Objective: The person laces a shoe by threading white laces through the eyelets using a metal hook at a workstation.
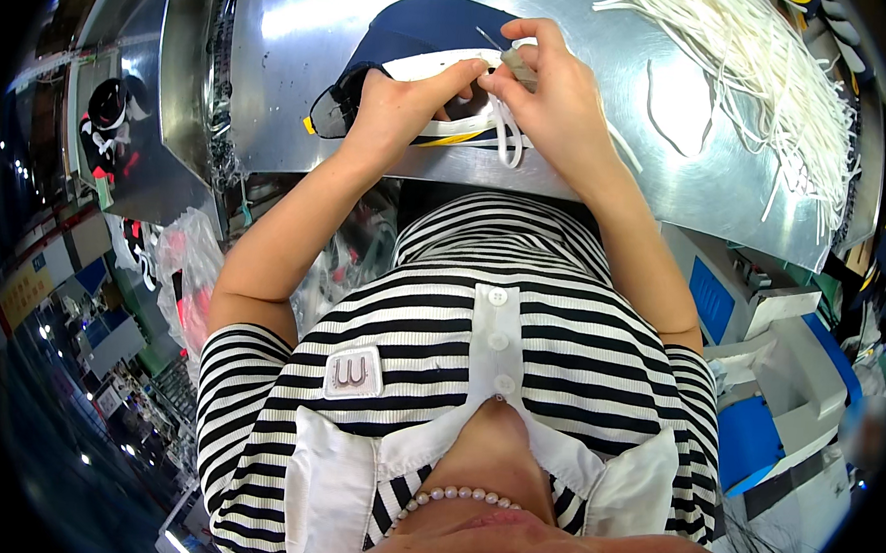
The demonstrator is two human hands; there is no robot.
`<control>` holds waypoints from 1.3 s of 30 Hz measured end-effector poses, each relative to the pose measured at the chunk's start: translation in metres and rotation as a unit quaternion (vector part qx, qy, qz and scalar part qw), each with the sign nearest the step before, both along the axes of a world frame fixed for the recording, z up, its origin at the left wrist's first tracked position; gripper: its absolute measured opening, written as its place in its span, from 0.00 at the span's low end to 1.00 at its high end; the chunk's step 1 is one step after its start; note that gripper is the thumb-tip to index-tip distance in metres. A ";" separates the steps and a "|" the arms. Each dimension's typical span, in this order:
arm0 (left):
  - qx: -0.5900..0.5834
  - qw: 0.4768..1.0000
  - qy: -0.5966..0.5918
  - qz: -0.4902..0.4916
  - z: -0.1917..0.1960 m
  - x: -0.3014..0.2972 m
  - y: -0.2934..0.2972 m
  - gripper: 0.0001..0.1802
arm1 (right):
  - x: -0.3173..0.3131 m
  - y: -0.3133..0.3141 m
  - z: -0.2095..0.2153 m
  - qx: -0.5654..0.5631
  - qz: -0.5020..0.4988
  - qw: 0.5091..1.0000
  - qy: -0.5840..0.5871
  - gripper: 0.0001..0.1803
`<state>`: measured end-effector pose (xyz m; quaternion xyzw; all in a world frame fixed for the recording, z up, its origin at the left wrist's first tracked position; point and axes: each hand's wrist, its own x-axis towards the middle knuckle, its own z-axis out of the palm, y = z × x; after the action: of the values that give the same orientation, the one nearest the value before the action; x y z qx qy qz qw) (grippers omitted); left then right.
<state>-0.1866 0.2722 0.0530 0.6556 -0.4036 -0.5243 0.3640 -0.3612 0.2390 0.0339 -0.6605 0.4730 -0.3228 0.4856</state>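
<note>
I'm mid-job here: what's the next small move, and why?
Probably draw the lace snug with the right hand, the left hand steadying the upper. The lace hangs in a slack loop below the right hand, both hands' fingertips meet at the upper, and the tool in the right hand points away from them. Whether the lace is through a hole is hidden.

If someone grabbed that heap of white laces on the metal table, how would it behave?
The white laces are probably floppy, since their ends curve freely. They look thin, so each is likely light. Overlapping strands suggest they may tangle.
</note>
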 end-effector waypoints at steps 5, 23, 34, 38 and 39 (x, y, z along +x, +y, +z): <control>-0.009 1.000 -0.021 0.015 0.005 -0.006 0.006 0.11 | -0.017 0.010 0.013 0.026 0.011 0.998 -0.062 0.13; -0.053 0.994 0.039 -0.090 -0.004 -0.005 -0.002 0.11 | -0.004 -0.019 0.018 -0.109 0.121 0.950 0.266 0.08; -0.048 0.995 -0.054 -0.069 -0.005 0.000 -0.024 0.17 | 0.000 -0.036 -0.024 -0.138 -0.004 0.990 0.010 0.12; 0.011 0.999 -0.015 -0.038 -0.007 0.002 -0.027 0.18 | 0.008 -0.035 -0.029 -0.190 -0.045 0.978 0.078 0.11; 0.062 0.993 0.048 -0.091 0.000 0.008 -0.026 0.17 | 0.010 -0.035 -0.033 -0.204 -0.062 0.972 0.097 0.11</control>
<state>-0.1788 0.2457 0.0532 0.6119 -0.4103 -0.6097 0.2925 -0.3510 0.2043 0.0009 -0.7430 0.4825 -0.3761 0.2714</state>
